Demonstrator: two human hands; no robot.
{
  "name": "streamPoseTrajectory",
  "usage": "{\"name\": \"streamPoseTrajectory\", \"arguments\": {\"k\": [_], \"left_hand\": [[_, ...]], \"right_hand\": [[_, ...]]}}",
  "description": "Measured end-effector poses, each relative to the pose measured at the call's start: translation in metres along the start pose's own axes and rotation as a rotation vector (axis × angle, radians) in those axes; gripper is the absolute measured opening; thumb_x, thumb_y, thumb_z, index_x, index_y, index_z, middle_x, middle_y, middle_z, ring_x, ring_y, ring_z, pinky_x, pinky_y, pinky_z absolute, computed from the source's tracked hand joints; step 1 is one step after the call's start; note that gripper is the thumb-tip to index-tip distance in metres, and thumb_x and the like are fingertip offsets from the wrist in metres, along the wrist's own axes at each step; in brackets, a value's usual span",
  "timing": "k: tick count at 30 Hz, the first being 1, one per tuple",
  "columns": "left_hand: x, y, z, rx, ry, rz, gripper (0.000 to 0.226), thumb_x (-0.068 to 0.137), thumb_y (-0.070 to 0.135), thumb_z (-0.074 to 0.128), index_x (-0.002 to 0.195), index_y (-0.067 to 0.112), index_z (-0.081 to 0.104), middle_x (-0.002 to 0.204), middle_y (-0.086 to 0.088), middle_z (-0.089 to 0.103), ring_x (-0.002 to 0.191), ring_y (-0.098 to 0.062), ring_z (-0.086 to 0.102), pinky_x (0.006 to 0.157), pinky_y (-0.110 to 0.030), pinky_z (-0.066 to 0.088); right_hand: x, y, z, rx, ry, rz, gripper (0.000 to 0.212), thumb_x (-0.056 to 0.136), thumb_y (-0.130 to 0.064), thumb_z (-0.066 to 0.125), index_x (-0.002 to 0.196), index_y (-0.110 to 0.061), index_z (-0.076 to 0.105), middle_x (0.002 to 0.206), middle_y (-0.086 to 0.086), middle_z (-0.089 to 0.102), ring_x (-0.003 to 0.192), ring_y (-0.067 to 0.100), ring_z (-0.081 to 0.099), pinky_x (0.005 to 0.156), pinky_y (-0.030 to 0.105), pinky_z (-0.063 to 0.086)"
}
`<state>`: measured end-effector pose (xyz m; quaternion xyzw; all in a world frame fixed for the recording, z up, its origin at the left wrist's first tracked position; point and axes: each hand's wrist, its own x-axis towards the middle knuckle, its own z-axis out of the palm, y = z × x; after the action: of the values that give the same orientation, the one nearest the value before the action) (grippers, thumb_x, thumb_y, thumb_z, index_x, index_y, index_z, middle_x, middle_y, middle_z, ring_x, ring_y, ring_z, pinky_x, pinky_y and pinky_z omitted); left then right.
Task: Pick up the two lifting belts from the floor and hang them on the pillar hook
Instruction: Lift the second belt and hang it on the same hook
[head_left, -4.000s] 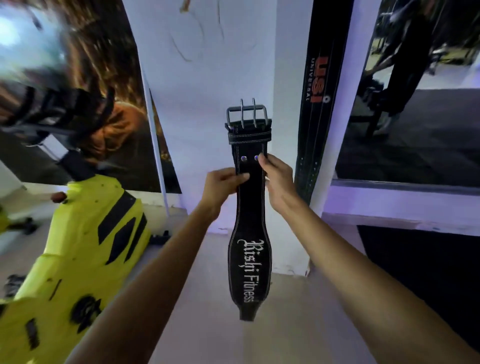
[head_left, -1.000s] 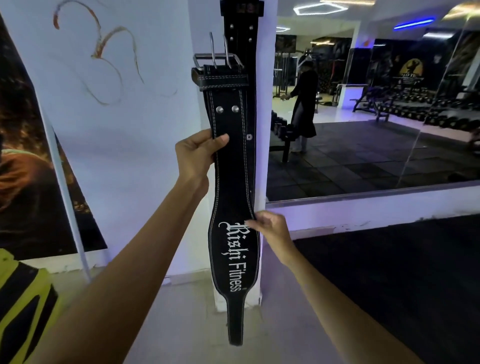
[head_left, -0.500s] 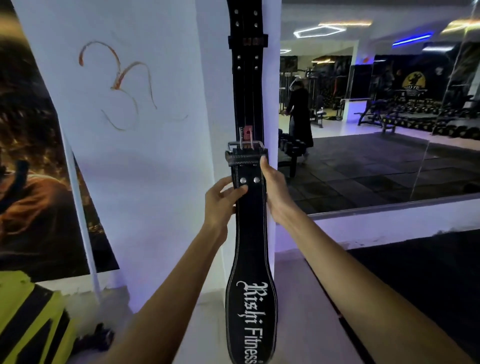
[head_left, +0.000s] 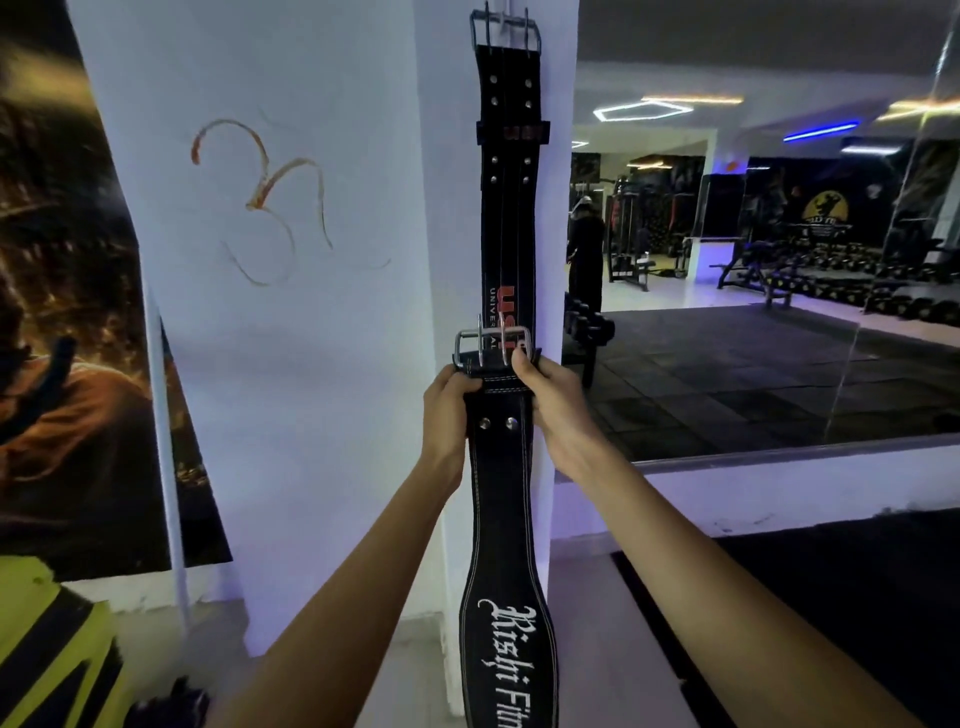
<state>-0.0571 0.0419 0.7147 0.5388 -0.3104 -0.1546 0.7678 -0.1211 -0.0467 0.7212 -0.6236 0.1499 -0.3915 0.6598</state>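
Note:
A black belt with red USI lettering (head_left: 509, 208) hangs flat against the white pillar (head_left: 311, 364), its metal buckle at the top where the hook is hidden. In front of it I hold a second black belt with white "Rishi Fitness" script (head_left: 501, 519) upright, its silver buckle on top. My left hand (head_left: 448, 410) grips the belt's left edge just below the buckle. My right hand (head_left: 550, 400) grips the right edge, thumb on the buckle strap. The belt's lower end runs out of view at the bottom.
A large wall mirror (head_left: 753, 312) to the right of the pillar reflects gym benches, dumbbell racks and a standing person. A yellow and black machine (head_left: 47, 649) sits at the lower left. A dark poster (head_left: 62, 312) covers the left wall. Black floor matting (head_left: 831, 623) lies at the right.
Both hands have slid up the belt to just under its buckle. The view has tilted upward, showing the hanging belt's top buckle.

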Motion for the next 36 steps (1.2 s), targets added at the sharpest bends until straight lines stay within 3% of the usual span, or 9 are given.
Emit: {"name": "streamPoseTrajectory", "arguments": {"k": [3, 10, 14, 19, 23, 27, 30, 33, 36], "left_hand": [[0.008, 0.016, 0.006, -0.014, -0.003, -0.108, 0.032, 0.092, 0.036, 0.044, 0.078, 0.017, 0.065, 0.061, 0.006, 0.069, 0.055, -0.007, 0.066, 0.047, -0.016, 0.049], [0.035, 0.027, -0.006, 0.183, -0.390, -0.310, 0.029, 0.086, 0.041, 0.056, 0.101, 0.017, 0.063, 0.094, -0.004, 0.065, 0.090, -0.022, 0.065, 0.076, -0.036, 0.054], [0.032, 0.019, 0.020, 0.270, -0.086, -0.047, 0.042, 0.088, 0.051, 0.049, 0.090, 0.014, 0.068, 0.083, -0.003, 0.070, 0.080, -0.019, 0.068, 0.069, -0.030, 0.054], [0.027, -0.001, 0.046, 0.312, 0.237, 0.234, 0.055, 0.096, 0.050, 0.030, 0.089, 0.008, 0.065, 0.082, -0.007, 0.069, 0.079, -0.024, 0.065, 0.076, -0.040, 0.051], [0.029, -0.008, 0.051, 0.295, 0.278, 0.292, 0.052, 0.098, 0.045, 0.027, 0.089, 0.008, 0.063, 0.082, -0.005, 0.068, 0.079, -0.022, 0.064, 0.076, -0.040, 0.051], [0.031, -0.016, 0.051, 0.334, 0.273, 0.306, 0.048, 0.099, 0.041, 0.027, 0.092, 0.010, 0.063, 0.083, -0.001, 0.066, 0.079, -0.020, 0.063, 0.075, -0.035, 0.049], [0.034, -0.018, 0.048, 0.348, 0.297, 0.306, 0.047, 0.100, 0.038, 0.026, 0.089, 0.009, 0.062, 0.078, 0.001, 0.063, 0.070, -0.013, 0.058, 0.065, -0.026, 0.043], [0.039, -0.019, 0.041, 0.337, 0.290, 0.302, 0.047, 0.101, 0.035, 0.027, 0.087, 0.007, 0.061, 0.074, 0.004, 0.062, 0.068, -0.007, 0.057, 0.061, -0.020, 0.041], [0.041, -0.013, 0.043, 0.318, 0.265, 0.320, 0.046, 0.100, 0.036, 0.027, 0.086, 0.007, 0.059, 0.072, 0.004, 0.061, 0.067, -0.012, 0.058, 0.064, -0.027, 0.045]], "right_hand": [[-0.004, 0.002, 0.000, 0.008, 0.008, -0.003, 0.029, 0.087, -0.031, 0.058, 0.105, -0.008, 0.066, 0.112, 0.017, 0.068, 0.106, 0.029, 0.064, 0.096, 0.043, 0.047], [-0.010, -0.007, -0.011, 0.049, 0.076, -0.055, 0.023, 0.089, -0.024, 0.057, 0.100, -0.006, 0.066, 0.096, 0.013, 0.068, 0.090, 0.025, 0.064, 0.086, 0.041, 0.052], [-0.008, -0.018, -0.012, 0.042, 0.063, -0.006, 0.023, 0.089, -0.030, 0.055, 0.097, -0.011, 0.065, 0.089, 0.006, 0.068, 0.076, 0.014, 0.065, 0.063, 0.023, 0.054], [0.002, -0.034, -0.007, -0.002, 0.106, 0.150, 0.049, 0.078, -0.055, 0.060, 0.102, -0.012, 0.063, 0.090, 0.000, 0.066, 0.079, 0.010, 0.060, 0.068, 0.023, 0.045], [0.009, -0.033, -0.018, -0.024, 0.000, 0.230, 0.035, 0.077, -0.054, 0.061, 0.095, -0.024, 0.063, 0.090, -0.005, 0.067, 0.078, 0.007, 0.059, 0.068, 0.019, 0.045], [0.013, -0.028, -0.016, -0.044, 0.035, 0.315, 0.064, 0.073, -0.061, 0.060, 0.120, -0.017, 0.057, 0.119, -0.005, 0.057, 0.114, 0.019, 0.052, 0.098, 0.031, 0.039], [0.011, -0.027, -0.020, -0.137, -0.069, 0.352, 0.033, 0.076, -0.047, 0.064, 0.096, -0.021, 0.064, 0.097, 0.003, 0.069, 0.090, 0.018, 0.063, 0.077, 0.034, 0.052], [0.012, -0.018, -0.020, -0.168, -0.089, 0.218, 0.054, 0.080, -0.034, 0.063, 0.128, -0.022, 0.044, 0.123, 0.003, 0.058, 0.110, 0.018, 0.057, 0.094, 0.040, 0.048], [0.018, -0.008, -0.011, -0.266, 0.034, -0.206, 0.045, 0.090, -0.033, 0.053, 0.132, -0.019, 0.043, 0.127, -0.009, 0.048, 0.115, 0.003, 0.047, 0.099, 0.021, 0.036]]}}
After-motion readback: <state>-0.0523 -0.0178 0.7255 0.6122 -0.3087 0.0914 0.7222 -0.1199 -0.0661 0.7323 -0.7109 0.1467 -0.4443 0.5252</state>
